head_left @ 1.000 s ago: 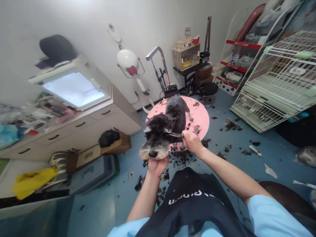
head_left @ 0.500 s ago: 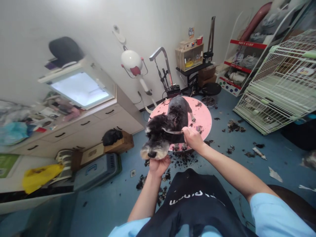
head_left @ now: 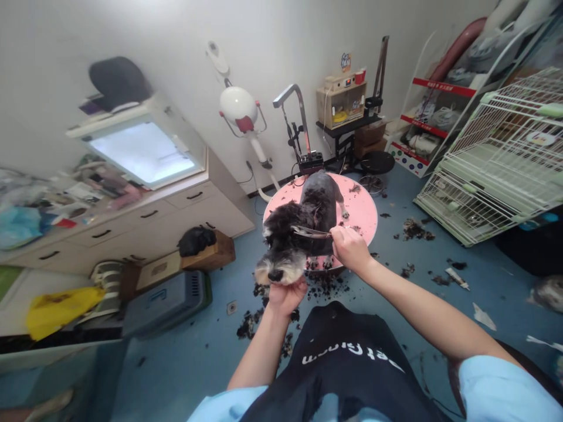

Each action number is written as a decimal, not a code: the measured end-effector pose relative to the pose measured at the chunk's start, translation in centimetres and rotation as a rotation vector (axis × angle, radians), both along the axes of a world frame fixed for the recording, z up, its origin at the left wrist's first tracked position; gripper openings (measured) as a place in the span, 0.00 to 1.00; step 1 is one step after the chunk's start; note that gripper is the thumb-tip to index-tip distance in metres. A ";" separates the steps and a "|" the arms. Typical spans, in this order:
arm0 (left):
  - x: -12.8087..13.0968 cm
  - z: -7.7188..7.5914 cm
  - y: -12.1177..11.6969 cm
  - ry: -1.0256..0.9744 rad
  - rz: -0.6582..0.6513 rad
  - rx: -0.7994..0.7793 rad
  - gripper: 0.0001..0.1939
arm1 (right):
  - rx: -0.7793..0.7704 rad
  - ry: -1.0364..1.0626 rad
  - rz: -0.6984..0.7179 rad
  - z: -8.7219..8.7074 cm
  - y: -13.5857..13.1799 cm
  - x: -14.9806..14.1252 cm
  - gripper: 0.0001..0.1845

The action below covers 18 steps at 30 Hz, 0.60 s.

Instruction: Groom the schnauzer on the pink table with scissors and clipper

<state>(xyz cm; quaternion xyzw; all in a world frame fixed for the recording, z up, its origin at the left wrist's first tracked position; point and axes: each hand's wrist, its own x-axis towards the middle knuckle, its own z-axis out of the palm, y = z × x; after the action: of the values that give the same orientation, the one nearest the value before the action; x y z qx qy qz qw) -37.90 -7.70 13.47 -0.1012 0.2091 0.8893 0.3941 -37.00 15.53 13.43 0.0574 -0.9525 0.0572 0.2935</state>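
A dark grey dog (head_left: 319, 199) with a pale muzzle stands on a round pink grooming table (head_left: 363, 217), facing me. Under its chin, my left hand (head_left: 287, 297) is closed around the lower muzzle, fingers partly hidden by the fur. My right hand (head_left: 350, 247) grips a pair of scissors (head_left: 311, 232) by the handles, which its fingers cover. The slim blades point left across the side of the dog's head, by the ear, and stand slightly apart. Whether their tips touch fur I cannot tell. Dark clippings lie on the dog's back and the tabletop.
Clumps of cut hair (head_left: 416, 228) litter the blue floor. A wire cage (head_left: 492, 158) and a shelf rack (head_left: 444, 88) stand at right. A white dryer (head_left: 238, 105) and a metal grooming arm (head_left: 288, 94) rise behind the table. Left are drawers (head_left: 149, 214) and a pet carrier (head_left: 169, 302).
The scissor blades show wider apart than before, at about the same place by the dog's head. My left hand keeps its hold under the chin. The whole view has shifted slightly.
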 end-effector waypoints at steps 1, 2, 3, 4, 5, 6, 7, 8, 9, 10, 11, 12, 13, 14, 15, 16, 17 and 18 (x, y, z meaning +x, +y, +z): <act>0.0 -0.1 0.0 0.010 -0.009 0.010 0.20 | -0.001 -0.007 -0.007 0.0 0.0 0.1 0.10; 0.0 -0.2 0.0 0.021 -0.018 0.020 0.20 | 0.000 -0.009 -0.013 0.1 0.0 0.1 0.11; 0.0 -0.3 0.0 0.032 -0.026 0.032 0.20 | 0.005 -0.005 -0.019 0.2 -0.1 0.2 0.11; 0.0 -0.5 0.0 0.041 -0.034 0.046 0.20 | 0.015 0.001 -0.024 0.2 -0.1 0.3 0.11; -0.1 -0.6 0.0 0.050 -0.042 0.063 0.20 | 0.029 0.007 -0.030 0.3 -0.2 0.3 0.11; -0.1 -0.8 0.0 0.059 -0.051 0.081 0.19 | 0.043 0.013 -0.036 0.4 -0.2 0.3 0.10; -0.1 -0.9 0.0 0.069 -0.060 0.098 0.19 | 0.053 0.016 -0.040 0.5 -0.2 0.4 0.10; -0.1 -1.0 0.0 0.079 -0.069 0.113 0.19 | 0.058 0.018 -0.043 0.6 -0.2 0.4 0.10; -0.1 -1.2 0.0 0.089 -0.075 0.124 0.19 | 0.056 0.018 -0.044 0.7 -0.3 0.4 0.10; -0.1 -1.2 0.0 0.096 -0.078 0.129 0.19 | 0.053 0.016 -0.047 0.7 -0.3 0.5 0.11; -0.2 -1.3 0.0 0.101 -0.080 0.130 0.19 | 0.052 0.014 -0.051 0.8 -0.2 0.5 0.12; -0.2 -1.4 0.0 0.103 -0.081 0.127 0.20 | 0.052 0.012 -0.055 0.8 -0.2 0.5 0.12; -0.2 -1.4 0.0 0.102 -0.082 0.124 0.20 | 0.055 0.011 -0.058 0.8 -0.2 0.6 0.12; -0.2 -1.4 0.1 0.099 -0.083 0.121 0.20 | 0.059 0.012 -0.061 0.8 -0.1 0.7 0.12; -0.2 -1.4 0.1 0.097 -0.084 0.118 0.20 | 0.061 0.013 -0.062 0.8 -0.1 0.7 0.11; -0.2 -1.4 0.1 0.096 -0.084 0.116 0.19 | 0.061 0.012 -0.061 0.8 -0.1 0.8 0.11; -0.2 -1.3 0.1 0.096 -0.083 0.115 0.20 | 0.062 0.010 -0.060 0.8 -0.1 0.8 0.11; -0.1 -1.3 0.1 0.096 -0.083 0.112 0.20 | 0.063 0.008 -0.060 0.9 -0.1 0.8 0.10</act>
<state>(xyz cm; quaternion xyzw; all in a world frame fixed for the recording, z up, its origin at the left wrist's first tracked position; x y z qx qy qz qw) -38.04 -7.57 12.17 -0.0275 0.1817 0.8864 0.4250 -36.16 15.43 14.35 0.0382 -0.9539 0.0180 0.2970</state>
